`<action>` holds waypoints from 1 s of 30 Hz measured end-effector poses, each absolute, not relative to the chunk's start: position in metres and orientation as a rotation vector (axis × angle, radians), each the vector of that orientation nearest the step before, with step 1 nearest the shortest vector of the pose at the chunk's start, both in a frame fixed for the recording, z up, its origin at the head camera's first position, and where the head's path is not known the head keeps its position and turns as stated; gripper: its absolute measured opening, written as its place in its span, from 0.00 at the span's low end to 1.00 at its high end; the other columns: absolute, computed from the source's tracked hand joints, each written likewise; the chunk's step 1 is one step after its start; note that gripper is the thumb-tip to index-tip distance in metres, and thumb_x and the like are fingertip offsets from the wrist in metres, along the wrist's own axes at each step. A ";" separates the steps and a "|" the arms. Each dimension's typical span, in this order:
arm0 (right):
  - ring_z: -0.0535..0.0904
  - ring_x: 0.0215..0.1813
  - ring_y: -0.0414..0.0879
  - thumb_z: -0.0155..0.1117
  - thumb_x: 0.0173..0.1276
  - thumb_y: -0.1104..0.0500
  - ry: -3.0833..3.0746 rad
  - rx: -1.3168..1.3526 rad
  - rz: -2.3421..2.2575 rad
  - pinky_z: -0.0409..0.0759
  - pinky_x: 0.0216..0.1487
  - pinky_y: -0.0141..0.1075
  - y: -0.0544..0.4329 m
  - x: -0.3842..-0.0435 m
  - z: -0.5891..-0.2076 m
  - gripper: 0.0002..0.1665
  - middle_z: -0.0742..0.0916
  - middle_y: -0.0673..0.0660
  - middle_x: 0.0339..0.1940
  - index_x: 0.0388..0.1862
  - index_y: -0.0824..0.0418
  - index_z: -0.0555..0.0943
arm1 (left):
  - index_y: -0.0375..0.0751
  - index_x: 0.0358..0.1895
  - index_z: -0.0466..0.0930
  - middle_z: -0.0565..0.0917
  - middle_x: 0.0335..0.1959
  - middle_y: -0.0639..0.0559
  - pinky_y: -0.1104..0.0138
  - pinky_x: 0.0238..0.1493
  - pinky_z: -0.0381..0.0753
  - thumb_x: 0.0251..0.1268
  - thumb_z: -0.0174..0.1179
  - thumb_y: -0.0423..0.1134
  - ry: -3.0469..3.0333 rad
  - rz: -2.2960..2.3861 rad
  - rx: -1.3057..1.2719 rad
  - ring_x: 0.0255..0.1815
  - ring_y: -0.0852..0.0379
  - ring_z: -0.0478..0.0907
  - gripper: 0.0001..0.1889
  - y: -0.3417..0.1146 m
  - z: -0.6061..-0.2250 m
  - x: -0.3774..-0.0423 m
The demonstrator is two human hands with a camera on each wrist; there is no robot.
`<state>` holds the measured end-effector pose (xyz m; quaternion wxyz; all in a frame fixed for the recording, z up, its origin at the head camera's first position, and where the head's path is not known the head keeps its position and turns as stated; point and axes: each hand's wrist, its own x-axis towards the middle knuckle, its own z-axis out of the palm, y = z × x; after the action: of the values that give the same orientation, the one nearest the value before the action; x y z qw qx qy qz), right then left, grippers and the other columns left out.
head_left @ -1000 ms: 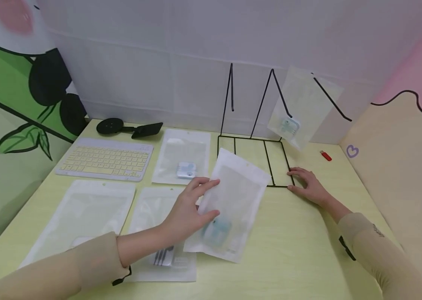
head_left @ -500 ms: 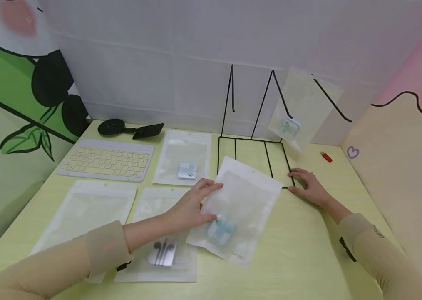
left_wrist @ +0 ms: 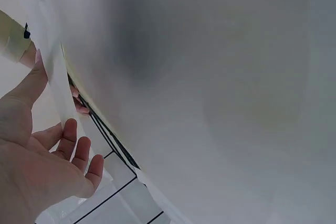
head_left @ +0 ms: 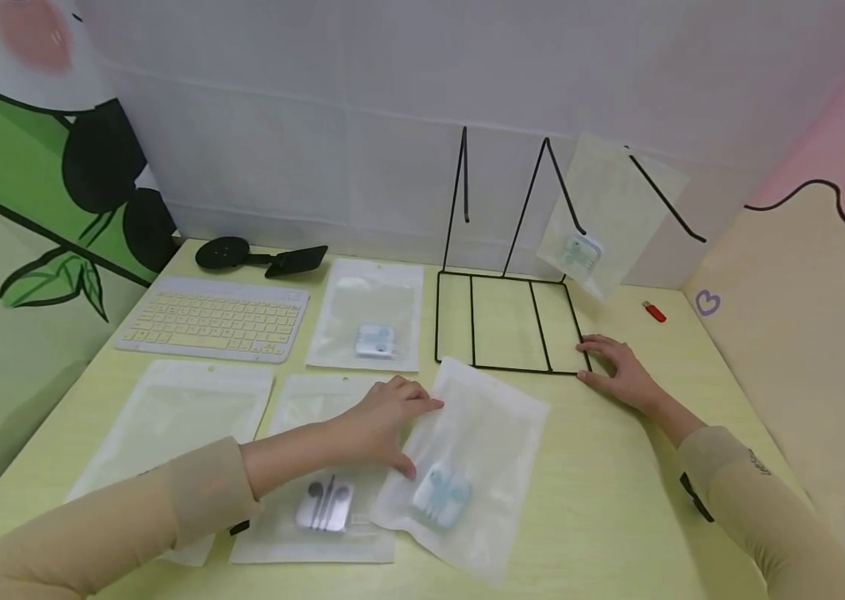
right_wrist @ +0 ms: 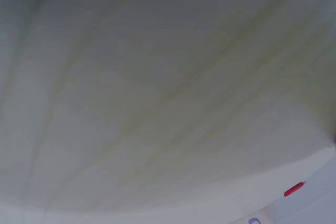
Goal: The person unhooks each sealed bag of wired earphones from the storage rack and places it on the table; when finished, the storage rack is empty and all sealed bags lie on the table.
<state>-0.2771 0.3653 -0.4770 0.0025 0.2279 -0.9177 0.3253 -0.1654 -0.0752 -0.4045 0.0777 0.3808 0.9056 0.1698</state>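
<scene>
My left hand [head_left: 385,421] pinches the left edge of a white translucent zip bag [head_left: 490,433], low over the front of the table. Earphones in a case [head_left: 443,496] show at the bag's lower end. In the left wrist view, the thumb of the left hand [left_wrist: 42,150] lies on one side of the bag's edge and the fingers on the other. My right hand [head_left: 617,375] holds the right front corner of a black wire rack [head_left: 510,367]. Only a pale blur fills most of the right wrist view, hiding that hand.
Another earphone bag [head_left: 591,192] hangs on the rack's right hook. Several more bags lie flat, among them one at the back [head_left: 366,287] and one beneath the left arm [head_left: 317,546]. A keyboard [head_left: 212,321], a black folding stand [head_left: 257,257] and a red USB stick [head_left: 654,312] surround them.
My left hand has lowered the bag toward the front of the table, uncovering the rack's front bar. The right hand has stayed at the rack's corner.
</scene>
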 end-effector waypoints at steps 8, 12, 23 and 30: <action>0.54 0.71 0.67 0.67 0.61 0.55 -2.882 0.708 1.032 0.36 0.66 0.68 0.365 -0.276 -0.477 0.30 0.68 0.66 0.68 0.61 0.62 0.73 | 0.43 0.63 0.72 0.74 0.52 0.54 0.57 0.55 0.64 0.28 0.75 0.63 2.731 0.333 1.123 0.54 0.54 0.64 0.51 -0.070 -0.414 -0.157; 0.54 0.71 0.67 0.67 0.62 0.55 -2.885 0.704 1.030 0.35 0.67 0.68 0.364 -0.276 -0.477 0.29 0.68 0.66 0.68 0.61 0.62 0.73 | 0.48 0.68 0.66 0.71 0.57 0.54 0.57 0.57 0.62 0.31 0.71 0.67 2.714 0.238 1.185 0.60 0.54 0.62 0.54 -0.067 -0.415 -0.158; 0.54 0.72 0.66 0.67 0.62 0.55 -2.882 0.703 1.024 0.35 0.67 0.68 0.365 -0.278 -0.479 0.29 0.68 0.65 0.68 0.61 0.62 0.73 | 0.53 0.71 0.61 0.56 0.74 0.51 0.46 0.69 0.50 0.41 0.61 0.74 2.567 0.139 1.204 0.75 0.45 0.47 0.51 -0.067 -0.415 -0.162; 0.54 0.72 0.66 0.67 0.62 0.55 -2.885 0.699 1.017 0.35 0.67 0.68 0.366 -0.278 -0.479 0.29 0.68 0.65 0.68 0.61 0.61 0.73 | 0.49 0.71 0.60 0.57 0.73 0.47 0.45 0.70 0.49 0.42 0.60 0.74 2.591 0.109 1.151 0.74 0.44 0.48 0.52 -0.063 -0.414 -0.159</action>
<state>-0.2782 0.3658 -0.4791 0.0018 0.2228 -0.9194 0.3241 -0.1592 -0.0626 -0.4138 0.1515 0.4010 0.9027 0.0380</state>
